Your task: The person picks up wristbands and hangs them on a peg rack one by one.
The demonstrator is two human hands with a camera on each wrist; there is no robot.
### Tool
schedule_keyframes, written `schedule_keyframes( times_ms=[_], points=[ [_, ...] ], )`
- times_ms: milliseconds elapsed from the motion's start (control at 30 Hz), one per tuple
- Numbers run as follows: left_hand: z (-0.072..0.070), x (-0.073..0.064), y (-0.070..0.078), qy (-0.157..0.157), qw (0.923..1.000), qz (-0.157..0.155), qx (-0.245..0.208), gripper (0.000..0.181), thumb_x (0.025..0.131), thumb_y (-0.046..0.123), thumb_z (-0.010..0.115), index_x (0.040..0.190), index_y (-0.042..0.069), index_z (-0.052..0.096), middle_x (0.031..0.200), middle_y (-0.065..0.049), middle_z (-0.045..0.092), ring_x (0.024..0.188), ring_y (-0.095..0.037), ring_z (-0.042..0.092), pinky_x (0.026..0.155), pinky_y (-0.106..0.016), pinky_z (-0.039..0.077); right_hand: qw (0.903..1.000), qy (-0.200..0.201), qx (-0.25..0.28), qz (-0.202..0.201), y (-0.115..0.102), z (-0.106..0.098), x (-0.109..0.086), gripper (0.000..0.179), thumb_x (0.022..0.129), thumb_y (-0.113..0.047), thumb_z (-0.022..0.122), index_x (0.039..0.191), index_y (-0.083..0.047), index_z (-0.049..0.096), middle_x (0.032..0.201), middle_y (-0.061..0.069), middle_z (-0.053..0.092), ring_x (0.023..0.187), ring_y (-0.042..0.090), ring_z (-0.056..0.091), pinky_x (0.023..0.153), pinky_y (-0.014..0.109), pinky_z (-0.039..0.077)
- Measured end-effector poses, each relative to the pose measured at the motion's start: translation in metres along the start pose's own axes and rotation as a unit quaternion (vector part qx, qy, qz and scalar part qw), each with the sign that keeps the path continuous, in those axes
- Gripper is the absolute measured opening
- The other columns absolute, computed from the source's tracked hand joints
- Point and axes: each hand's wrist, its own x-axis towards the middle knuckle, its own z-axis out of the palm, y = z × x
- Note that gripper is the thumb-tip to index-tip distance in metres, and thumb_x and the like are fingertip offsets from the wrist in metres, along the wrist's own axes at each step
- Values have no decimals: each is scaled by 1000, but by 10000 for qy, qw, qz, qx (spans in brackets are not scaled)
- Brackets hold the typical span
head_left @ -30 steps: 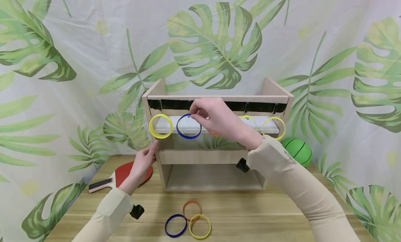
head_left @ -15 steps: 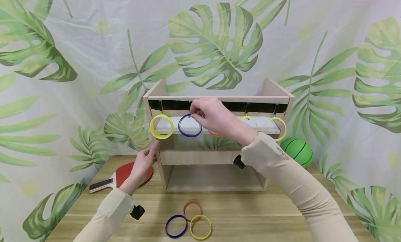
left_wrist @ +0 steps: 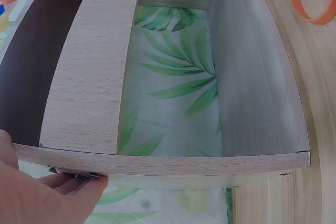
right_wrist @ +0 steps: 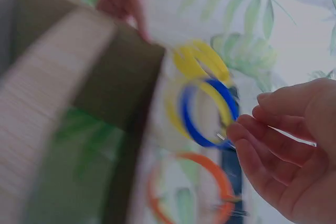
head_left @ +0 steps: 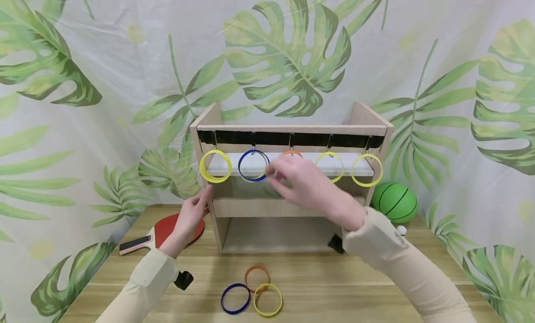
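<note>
A blue wristband [head_left: 240, 166] hangs from a metal hook on the wooden shelf [head_left: 267, 207], with a yellow one behind it. Beside its right edge is my right hand [head_left: 305, 183], fingers loosely bent and holding nothing. In the right wrist view those fingertips [right_wrist: 242, 124] are close to the blue band; touching or apart, I cannot tell. To the left hang yellow wristbands [head_left: 202, 169]; an orange wristband [head_left: 291, 152] is partly hidden by my right hand. More yellow wristbands [head_left: 368, 185] hang at right. My left hand [head_left: 192, 216] grips the shelf's left side panel [left_wrist: 157, 163].
On the table before the shelf lie a loose blue band [head_left: 222, 299], an orange band [head_left: 257, 266] and a yellow band [head_left: 268, 315]. A red table tennis bat [head_left: 165, 230] is at left. A green ball [head_left: 394, 202] and a small white ball [head_left: 401, 230] are at right.
My right hand has let go of the blue wristband and moved down and right from the hook, uncovering the hook and the orange band's top. The left hand stays on the panel.
</note>
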Motion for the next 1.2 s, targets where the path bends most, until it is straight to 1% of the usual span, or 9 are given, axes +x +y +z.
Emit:
schedule_keyframes(
  times_ms=[167, 333, 533, 733, 833, 933, 1033, 1100, 1200],
  points=[
    [0, -1, 0, -25, 9999, 97, -31, 51, 100, 55, 48, 91, 6, 60, 157, -12, 35, 146, -26, 36, 122, -47, 35, 9966, -733, 240, 287, -6, 39, -56, 7, 88, -6, 71, 94, -7, 68, 90, 2, 71, 77, 8, 67, 71, 7, 54],
    [0, -1, -1, 3, 10000, 34, 23, 55, 100, 55, 47, 103, 3, 63, 158, -10, 34, 146, -24, 36, 121, -46, 36, 9845, -1512, 481, 754, -9, 93, -112, 7, 87, -7, 73, 93, -7, 69, 89, 3, 71, 73, 7, 68, 66, 1, 50],
    [0, -1, -2, -5, 10000, -2, -20, 51, 100, 54, 48, 94, 6, 62, 156, -10, 35, 145, -23, 36, 122, -46, 35, 9717, -2054, 726, 908, -14, 143, -155, 4, 88, -7, 71, 89, -10, 68, 86, 0, 71, 73, 0, 65, 62, -2, 46],
    [0, -1, 0, -7, 10000, 29, 40, 54, 101, 54, 47, 104, 3, 63, 159, -11, 33, 146, -24, 35, 122, -46, 35, 9673, -2125, 918, 1039, -9, 167, -169, 8, 86, -5, 72, 84, -12, 68, 78, -5, 68, 66, -6, 52, 57, -2, 39],
    [0, -1, 0, -32, 9999, 47, 128, 62, 101, 55, 46, 114, -3, 61, 161, -11, 31, 148, -25, 33, 122, -47, 35, 9586, -2318, 1071, 1257, -8, 172, -170, 6, 87, -8, 73, 84, -13, 70, 75, -7, 67, 64, -8, 47, 56, 0, 39],
    [0, -1, 2, -40, 9999, 70, 135, 63, 101, 55, 46, 118, -3, 61, 161, -11, 30, 148, -26, 32, 122, -47, 35, 9473, -2573, 1198, 1483, -8, 176, -168, 5, 89, -11, 73, 85, -13, 72, 75, -8, 66, 65, -7, 48, 56, 1, 40],
    [0, -1, 2, -32, 10000, 55, 71, 55, 101, 54, 47, 100, 2, 62, 159, -11, 33, 147, -25, 34, 122, -47, 35, 9444, -2672, 1195, 1496, -8, 180, -169, 6, 89, -10, 72, 83, -12, 73, 75, -8, 65, 66, -6, 48, 57, 1, 39],
    [0, -1, 1, -24, 10000, 38, 36, 51, 101, 54, 47, 89, 6, 60, 157, -11, 34, 146, -25, 34, 122, -47, 35, 9476, -2634, 1167, 1381, -7, 182, -172, 7, 87, -8, 72, 81, -11, 72, 73, -7, 64, 66, -6, 47, 57, 1, 37],
    [0, -1, 0, -3, 10000, 18, 10, 50, 101, 54, 47, 82, 9, 56, 156, -11, 34, 146, -24, 35, 122, -47, 35, 9555, -2481, 1148, 1106, -5, 184, -175, 10, 85, -4, 71, 78, -11, 71, 71, -7, 64, 66, -6, 43, 57, 0, 34]
  ],
)
